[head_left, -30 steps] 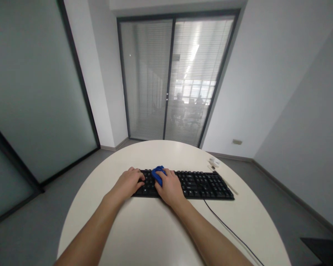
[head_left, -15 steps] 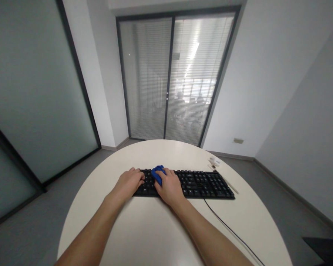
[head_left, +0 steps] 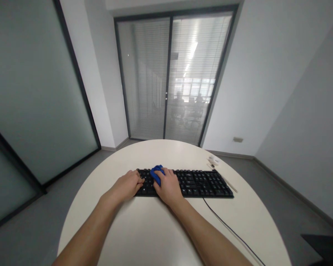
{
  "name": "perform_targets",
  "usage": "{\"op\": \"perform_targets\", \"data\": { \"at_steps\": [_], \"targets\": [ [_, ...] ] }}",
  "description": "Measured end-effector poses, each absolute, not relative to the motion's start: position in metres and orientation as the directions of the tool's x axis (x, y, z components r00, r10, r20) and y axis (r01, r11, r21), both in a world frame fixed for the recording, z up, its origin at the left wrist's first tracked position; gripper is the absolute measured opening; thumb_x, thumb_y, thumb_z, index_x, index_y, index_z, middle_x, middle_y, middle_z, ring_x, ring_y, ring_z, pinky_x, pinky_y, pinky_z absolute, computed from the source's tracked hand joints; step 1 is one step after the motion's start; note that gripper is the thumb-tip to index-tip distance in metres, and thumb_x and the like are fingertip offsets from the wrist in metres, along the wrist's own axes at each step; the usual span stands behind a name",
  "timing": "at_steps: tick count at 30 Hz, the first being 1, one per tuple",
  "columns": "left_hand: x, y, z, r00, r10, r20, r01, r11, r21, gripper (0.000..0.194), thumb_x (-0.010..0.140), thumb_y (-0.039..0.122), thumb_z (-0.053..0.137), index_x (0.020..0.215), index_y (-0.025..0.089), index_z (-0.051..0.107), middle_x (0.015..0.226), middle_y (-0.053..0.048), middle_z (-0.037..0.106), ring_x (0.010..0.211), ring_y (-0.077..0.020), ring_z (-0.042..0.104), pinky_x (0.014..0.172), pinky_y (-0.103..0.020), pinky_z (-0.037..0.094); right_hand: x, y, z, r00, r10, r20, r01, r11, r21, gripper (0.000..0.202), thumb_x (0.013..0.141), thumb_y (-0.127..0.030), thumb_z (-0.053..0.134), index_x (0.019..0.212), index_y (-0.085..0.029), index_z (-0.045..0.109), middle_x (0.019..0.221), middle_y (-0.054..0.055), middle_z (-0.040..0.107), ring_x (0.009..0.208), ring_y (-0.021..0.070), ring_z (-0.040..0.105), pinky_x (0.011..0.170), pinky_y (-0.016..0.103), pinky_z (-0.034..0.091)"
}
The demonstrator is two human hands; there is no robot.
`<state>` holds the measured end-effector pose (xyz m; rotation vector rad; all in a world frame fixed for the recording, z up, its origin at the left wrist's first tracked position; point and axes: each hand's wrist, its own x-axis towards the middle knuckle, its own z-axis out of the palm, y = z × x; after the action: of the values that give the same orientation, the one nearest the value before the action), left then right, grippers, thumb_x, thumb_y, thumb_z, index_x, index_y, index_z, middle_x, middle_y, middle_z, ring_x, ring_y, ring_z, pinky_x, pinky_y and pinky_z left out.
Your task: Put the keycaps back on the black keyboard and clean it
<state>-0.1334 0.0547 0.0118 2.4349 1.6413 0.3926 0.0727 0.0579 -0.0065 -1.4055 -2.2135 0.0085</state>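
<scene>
A black keyboard (head_left: 196,183) lies across the round table in front of me. At its left end, my left hand (head_left: 129,184) is closed round the edge, the thumb on top of the keys and some fingers hidden beneath or behind it. My right hand (head_left: 170,185) holds a bunched blue cloth (head_left: 157,173) against the keys left of the keyboard's middle. Part of the cloth is covered by my palm and fingers.
The cream tabletop (head_left: 144,229) curves away on both sides. A black cable (head_left: 229,227) runs from the keyboard to the lower right. Beyond the right end lie a thin pale stick (head_left: 230,184) and small white items (head_left: 213,160). A glass door with blinds (head_left: 166,77) stands ahead.
My left wrist has shifted slightly left while the hand keeps hold of the keyboard's end. The right hand and cloth stay at nearly the same spot on the keys.
</scene>
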Motion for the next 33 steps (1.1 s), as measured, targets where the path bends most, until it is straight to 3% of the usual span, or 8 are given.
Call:
{"op": "perform_targets", "data": {
  "at_steps": [4, 9, 13, 19, 23, 28, 33],
  "targets": [
    [-0.14, 0.068, 0.0, 0.328, 0.937, 0.123, 0.813, -0.346, 0.468, 0.026, 0.086, 0.034, 0.053, 0.076, 0.024, 0.076, 0.092, -0.006, 0.072, 0.089, -0.0241, 0.064, 0.081, -0.032, 0.047, 0.073, 0.057, -0.007, -0.331, 0.845, 0.42, 0.843, 0.465, -0.27, 0.035, 0.089, -0.028, 0.058, 0.124, -0.028, 0.063, 0.126, 0.008, 0.06, 0.113, 0.0269, 0.052, 0.095, 0.039, 0.042],
    [-0.148, 0.084, -0.018, 0.249, 0.962, 0.115, 0.651, -0.254, 0.716, 0.026, 0.079, 0.04, 0.06, 0.083, 0.021, 0.078, 0.089, -0.004, 0.076, 0.085, -0.0245, 0.068, 0.08, -0.033, 0.05, 0.073, 0.058, -0.008, -0.328, 0.839, 0.434, 0.837, 0.471, -0.277, 0.034, 0.09, -0.029, 0.058, 0.123, -0.028, 0.064, 0.125, 0.008, 0.061, 0.112, 0.0269, 0.053, 0.097, 0.039, 0.042],
    [-0.15, 0.09, -0.025, 0.192, 0.97, 0.147, 0.686, -0.239, 0.687, 0.023, 0.078, 0.04, 0.062, 0.08, 0.021, 0.076, 0.086, -0.004, 0.075, 0.083, -0.0249, 0.067, 0.079, -0.034, 0.05, 0.073, 0.059, -0.008, -0.333, 0.84, 0.428, 0.835, 0.473, -0.279, 0.035, 0.089, -0.029, 0.058, 0.124, -0.027, 0.064, 0.125, 0.009, 0.06, 0.112, 0.0271, 0.053, 0.097, 0.039, 0.041],
    [-0.153, 0.096, -0.034, 0.025, 0.962, 0.27, 0.771, -0.191, 0.607, 0.03, 0.07, 0.035, 0.074, 0.095, 0.02, 0.07, 0.11, -0.009, 0.07, 0.11, -0.0287, 0.061, 0.1, -0.039, 0.044, 0.074, 0.059, -0.009, -0.337, 0.838, 0.429, 0.833, 0.478, -0.278, 0.036, 0.089, -0.029, 0.058, 0.124, -0.028, 0.063, 0.126, 0.009, 0.06, 0.113, 0.0266, 0.052, 0.098, 0.039, 0.041],
    [-0.152, 0.098, -0.043, -0.051, 0.983, 0.179, 0.714, -0.089, 0.695, 0.044, 0.07, 0.035, 0.076, 0.108, 0.017, 0.065, 0.122, -0.013, 0.065, 0.119, -0.0305, 0.058, 0.104, -0.041, 0.042, 0.074, 0.06, -0.01, -0.334, 0.833, 0.441, 0.829, 0.483, -0.283, 0.035, 0.089, -0.029, 0.058, 0.123, -0.027, 0.064, 0.126, 0.008, 0.06, 0.112, 0.0266, 0.052, 0.098, 0.039, 0.041],
    [-0.147, 0.1, -0.053, -0.072, 0.993, 0.09, 0.495, -0.043, 0.868, 0.071, 0.067, 0.03, 0.077, 0.131, 0.012, 0.052, 0.132, -0.016, 0.061, 0.124, -0.0293, 0.057, 0.109, -0.039, 0.039, 0.074, 0.059, -0.009, -0.342, 0.837, 0.428, 0.829, 0.483, -0.283, 0.036, 0.089, -0.029, 0.058, 0.124, -0.027, 0.063, 0.126, 0.009, 0.06, 0.112, 0.027, 0.052, 0.098, 0.039, 0.041],
    [-0.143, 0.101, -0.052, -0.029, 0.996, 0.085, 0.5, -0.06, 0.864, 0.076, 0.071, 0.028, 0.073, 0.138, 0.009, 0.046, 0.135, -0.019, 0.059, 0.125, -0.0315, 0.056, 0.109, -0.042, 0.04, 0.073, 0.059, -0.009, -0.335, 0.838, 0.43, 0.833, 0.477, -0.281, 0.034, 0.09, -0.03, 0.057, 0.123, -0.027, 0.064, 0.126, 0.009, 0.06, 0.112, 0.0275, 0.052, 0.096, 0.039, 0.041]
  ]
}}
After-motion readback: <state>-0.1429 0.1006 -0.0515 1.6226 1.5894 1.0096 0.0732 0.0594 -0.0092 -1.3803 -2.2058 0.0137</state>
